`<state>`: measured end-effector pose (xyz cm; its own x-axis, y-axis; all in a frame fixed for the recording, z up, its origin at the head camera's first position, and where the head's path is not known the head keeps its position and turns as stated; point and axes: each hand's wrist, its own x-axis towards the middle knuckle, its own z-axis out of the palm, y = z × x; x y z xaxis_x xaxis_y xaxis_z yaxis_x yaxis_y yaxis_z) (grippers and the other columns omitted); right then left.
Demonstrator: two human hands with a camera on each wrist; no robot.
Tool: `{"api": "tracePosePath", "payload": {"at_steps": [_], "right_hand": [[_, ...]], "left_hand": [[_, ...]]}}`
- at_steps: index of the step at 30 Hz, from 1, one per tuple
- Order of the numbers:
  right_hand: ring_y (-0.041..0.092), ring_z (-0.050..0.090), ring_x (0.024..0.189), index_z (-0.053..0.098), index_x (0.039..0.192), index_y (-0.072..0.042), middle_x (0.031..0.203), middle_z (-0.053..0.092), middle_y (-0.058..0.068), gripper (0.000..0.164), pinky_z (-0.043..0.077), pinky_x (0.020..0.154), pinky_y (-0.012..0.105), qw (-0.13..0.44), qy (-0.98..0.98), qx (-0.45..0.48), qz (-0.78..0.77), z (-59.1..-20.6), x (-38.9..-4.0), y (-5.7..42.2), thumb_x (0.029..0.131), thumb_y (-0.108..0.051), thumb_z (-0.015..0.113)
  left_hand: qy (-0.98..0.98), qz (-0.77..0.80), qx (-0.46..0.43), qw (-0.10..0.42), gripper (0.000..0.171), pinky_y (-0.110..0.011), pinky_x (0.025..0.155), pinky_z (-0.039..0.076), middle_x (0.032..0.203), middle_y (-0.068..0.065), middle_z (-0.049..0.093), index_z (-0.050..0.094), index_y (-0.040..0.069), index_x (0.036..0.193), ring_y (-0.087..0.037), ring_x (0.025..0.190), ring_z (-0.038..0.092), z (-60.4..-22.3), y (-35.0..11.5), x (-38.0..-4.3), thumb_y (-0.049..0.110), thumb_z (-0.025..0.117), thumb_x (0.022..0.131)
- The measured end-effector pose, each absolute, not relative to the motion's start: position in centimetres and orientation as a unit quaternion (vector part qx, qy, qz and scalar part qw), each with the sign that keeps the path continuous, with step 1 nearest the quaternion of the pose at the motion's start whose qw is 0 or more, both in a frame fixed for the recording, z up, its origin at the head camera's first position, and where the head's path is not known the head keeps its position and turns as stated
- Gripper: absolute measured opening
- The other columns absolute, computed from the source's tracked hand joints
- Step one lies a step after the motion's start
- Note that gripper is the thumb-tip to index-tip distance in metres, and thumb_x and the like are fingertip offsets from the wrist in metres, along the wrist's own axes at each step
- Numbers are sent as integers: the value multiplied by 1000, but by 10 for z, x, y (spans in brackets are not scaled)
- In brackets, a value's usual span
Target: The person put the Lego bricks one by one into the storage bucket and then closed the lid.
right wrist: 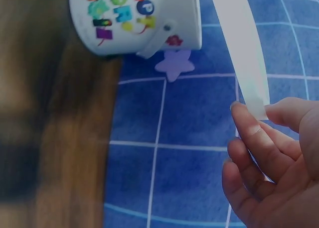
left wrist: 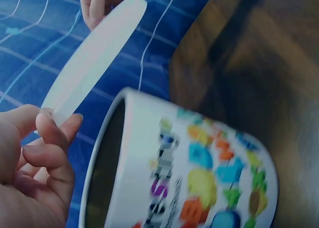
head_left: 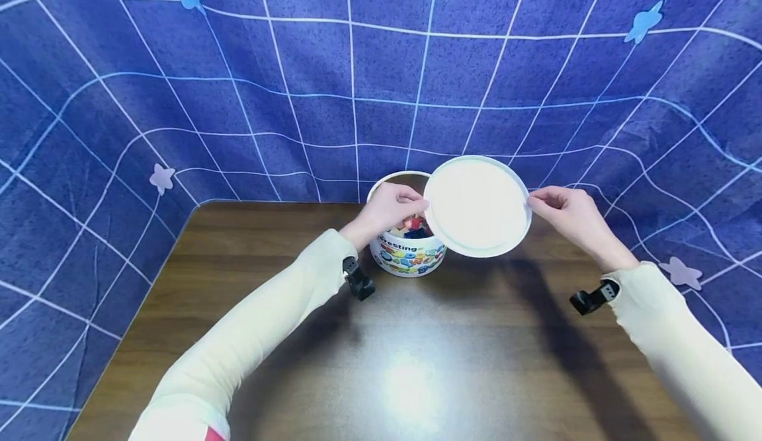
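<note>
A round white lid (head_left: 478, 207) is held up between both hands, tilted, overlapping the right part of a white bucket (head_left: 411, 259) in the head view. My left hand (head_left: 389, 208) pinches the lid's left edge, in front of the bucket's opening. On the opposite edge, my right hand (head_left: 565, 216) pinches the rim between thumb and fingers. Colourful printed letters and pictures cover the bucket's side. Through its uncovered top show small red and dark blue pieces (head_left: 415, 225); the rest of the contents is hidden. In the left wrist view the lid (left wrist: 94, 58) appears nearly edge-on above the bucket's rim.
The bucket stands at the back of a brown wooden table (head_left: 286, 229). Behind it hangs a blue curtain (head_left: 309, 64) with white grid lines and stars. Black wrist cameras (head_left: 358, 279) sit at both cuffs. The bucket's white handle (right wrist: 158, 39) hangs on its side.
</note>
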<state>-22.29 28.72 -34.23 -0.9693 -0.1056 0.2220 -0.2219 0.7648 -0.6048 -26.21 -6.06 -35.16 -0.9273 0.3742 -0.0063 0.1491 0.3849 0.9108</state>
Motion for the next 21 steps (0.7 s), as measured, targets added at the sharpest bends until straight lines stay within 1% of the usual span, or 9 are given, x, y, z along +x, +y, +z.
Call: {"api": "tracePosePath", "payload": {"at_steps": [6,8,13,16,19,21], "right_hand": [[-4,58,79,75,118,0,108,77,20,35,44,65,13,81,-928,102,348,-330,-236,266,103,-30,64],[-3,59,79,75,119,0,109,76,20,36,44,64,14,83,-925,109,354,-325,-240,260,104,-30,64],[1,61,82,74,119,-2,110,76,20,36,44,63,19,84,-919,110,369,-315,-250,244,103,-33,66],[5,62,84,74,118,-4,108,77,18,33,42,66,22,83,-919,109,369,-313,-255,237,102,-33,67],[5,64,85,73,117,-5,106,78,17,30,42,69,22,85,-918,116,371,-312,-258,231,102,-31,67],[7,64,86,72,117,-7,105,78,16,27,43,71,22,88,-915,121,374,-311,-260,226,102,-29,68]], "left_hand": [[828,528,165,96,25,-23,55,50,81,-5,74,76,1,110,-15,59,60,-345,-84,-277,23,73,99],[822,536,166,96,25,-23,55,50,81,-8,74,75,0,112,-15,59,60,-342,-92,-282,23,73,99],[826,534,162,77,26,-23,56,49,85,-10,74,75,4,115,-15,58,60,-335,-108,-289,26,73,100],[831,529,157,65,26,-26,60,52,90,-9,76,75,6,115,-21,62,64,-333,-116,-291,27,74,99],[837,522,157,52,26,-27,62,54,96,-9,78,75,6,116,-29,67,68,-332,-123,-293,27,73,100],[842,513,163,33,26,-26,60,51,97,-11,78,75,6,116,-31,69,68,-331,-126,-294,26,73,100]]}}
